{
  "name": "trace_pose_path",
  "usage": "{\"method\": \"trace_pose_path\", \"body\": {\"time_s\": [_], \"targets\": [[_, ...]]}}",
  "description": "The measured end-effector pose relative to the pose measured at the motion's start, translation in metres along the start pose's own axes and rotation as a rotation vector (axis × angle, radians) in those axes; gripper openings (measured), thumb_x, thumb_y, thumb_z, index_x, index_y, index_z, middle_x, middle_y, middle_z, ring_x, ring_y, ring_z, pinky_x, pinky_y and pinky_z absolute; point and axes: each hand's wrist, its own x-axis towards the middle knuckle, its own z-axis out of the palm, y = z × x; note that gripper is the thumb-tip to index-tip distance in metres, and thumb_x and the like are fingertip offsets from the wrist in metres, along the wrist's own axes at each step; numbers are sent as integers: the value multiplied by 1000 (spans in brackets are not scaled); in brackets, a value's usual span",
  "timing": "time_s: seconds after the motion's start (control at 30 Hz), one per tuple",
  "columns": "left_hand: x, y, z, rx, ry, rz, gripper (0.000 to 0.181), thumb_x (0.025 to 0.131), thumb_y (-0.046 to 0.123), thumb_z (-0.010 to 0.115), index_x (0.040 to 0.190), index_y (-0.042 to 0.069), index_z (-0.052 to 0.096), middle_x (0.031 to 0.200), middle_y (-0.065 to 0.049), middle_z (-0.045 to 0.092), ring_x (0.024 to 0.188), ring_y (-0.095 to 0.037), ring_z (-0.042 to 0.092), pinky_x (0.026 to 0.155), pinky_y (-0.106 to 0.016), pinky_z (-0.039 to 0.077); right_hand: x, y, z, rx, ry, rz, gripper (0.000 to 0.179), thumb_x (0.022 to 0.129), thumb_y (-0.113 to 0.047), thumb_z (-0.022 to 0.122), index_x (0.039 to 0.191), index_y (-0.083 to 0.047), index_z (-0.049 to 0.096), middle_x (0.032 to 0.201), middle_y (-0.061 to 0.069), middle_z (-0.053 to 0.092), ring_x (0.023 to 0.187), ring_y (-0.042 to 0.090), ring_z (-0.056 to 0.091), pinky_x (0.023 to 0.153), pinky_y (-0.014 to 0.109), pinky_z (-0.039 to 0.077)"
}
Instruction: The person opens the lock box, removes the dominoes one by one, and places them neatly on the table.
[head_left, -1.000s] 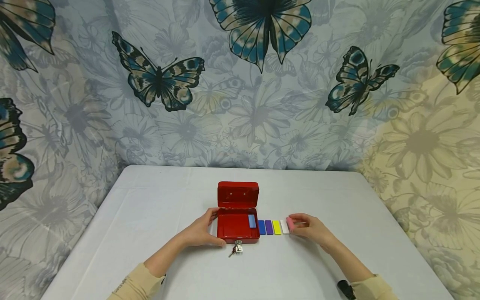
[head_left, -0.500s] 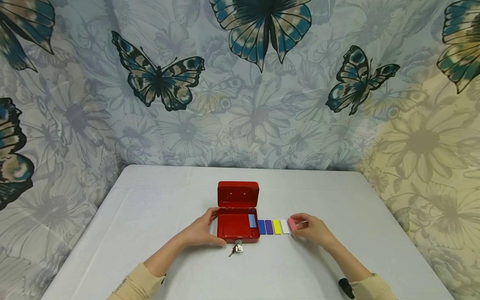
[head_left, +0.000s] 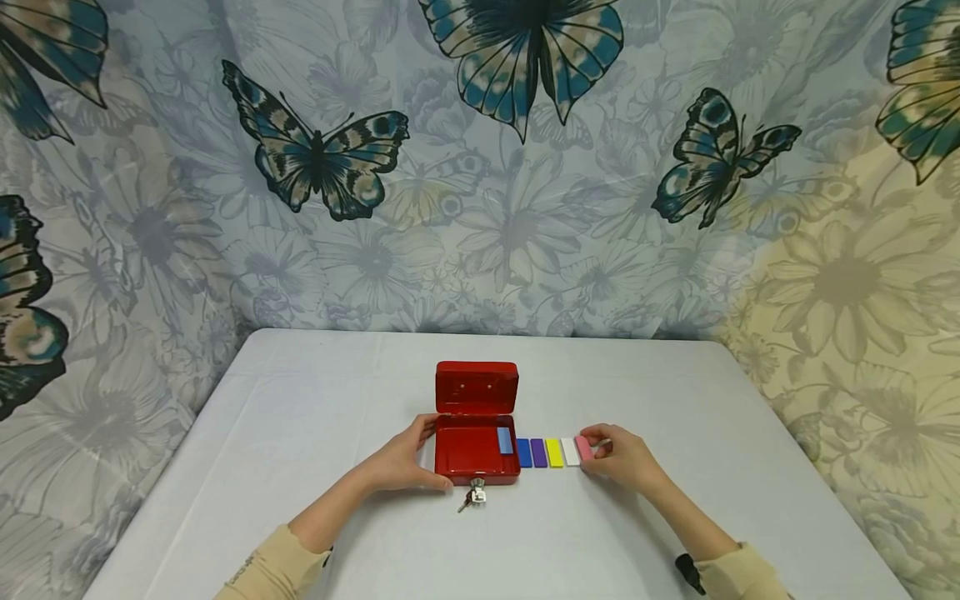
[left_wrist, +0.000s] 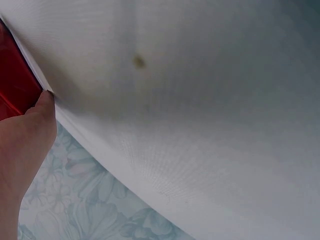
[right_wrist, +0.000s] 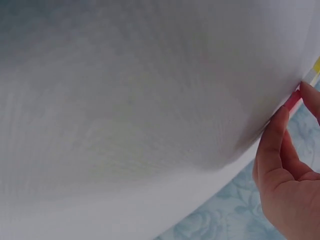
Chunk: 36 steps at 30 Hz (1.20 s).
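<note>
A red metal cash box (head_left: pixel 472 450) stands on the table with its lid (head_left: pixel 476 387) raised. My left hand (head_left: pixel 405 458) grips its left side, thumb at the front corner and fingers at the back. A padlock with keys (head_left: pixel 477 493) hangs at the box's front. Inside, at the right, is a light blue block (head_left: pixel 504 441). To the box's right runs a row of flat blocks: blue (head_left: pixel 523 453), purple (head_left: pixel 538 453), yellow (head_left: pixel 554 452), white (head_left: pixel 570 452) and pink (head_left: pixel 583 448). Between thumb and fingers, my right hand (head_left: pixel 624 457) pinches the pink block at the row's end.
A white cloth covers the table (head_left: pixel 337 375). Behind it hangs a butterfly-patterned backdrop (head_left: pixel 517 250). A black object (head_left: pixel 688 573) shows at the right sleeve.
The pink block has shifted slightly right and come down flatter beside the white one, the right hand still on it. The left hand and box keep their places.
</note>
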Motion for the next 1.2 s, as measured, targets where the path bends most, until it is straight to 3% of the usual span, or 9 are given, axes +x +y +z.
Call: {"method": "trace_pose_path", "body": {"time_s": [0.43,1.2], "targets": [[0,0,0,-26,-1,22,99,70,27,89,146,4,30,150,-12,38,139,-35,35,112,-52,31,-4,-3,-1,-8,-6,-2,46,74,-3,83,115,3,63,96,6,61,80,18,53,59,21,45],[0,0,0,-28,-1,12,100,70,28,89,146,5,29,150,-14,37,139,-36,35,112,-51,32,-7,-3,-2,0,11,-22,47,75,-1,80,118,5,62,97,7,61,80,19,56,57,21,48]]}}
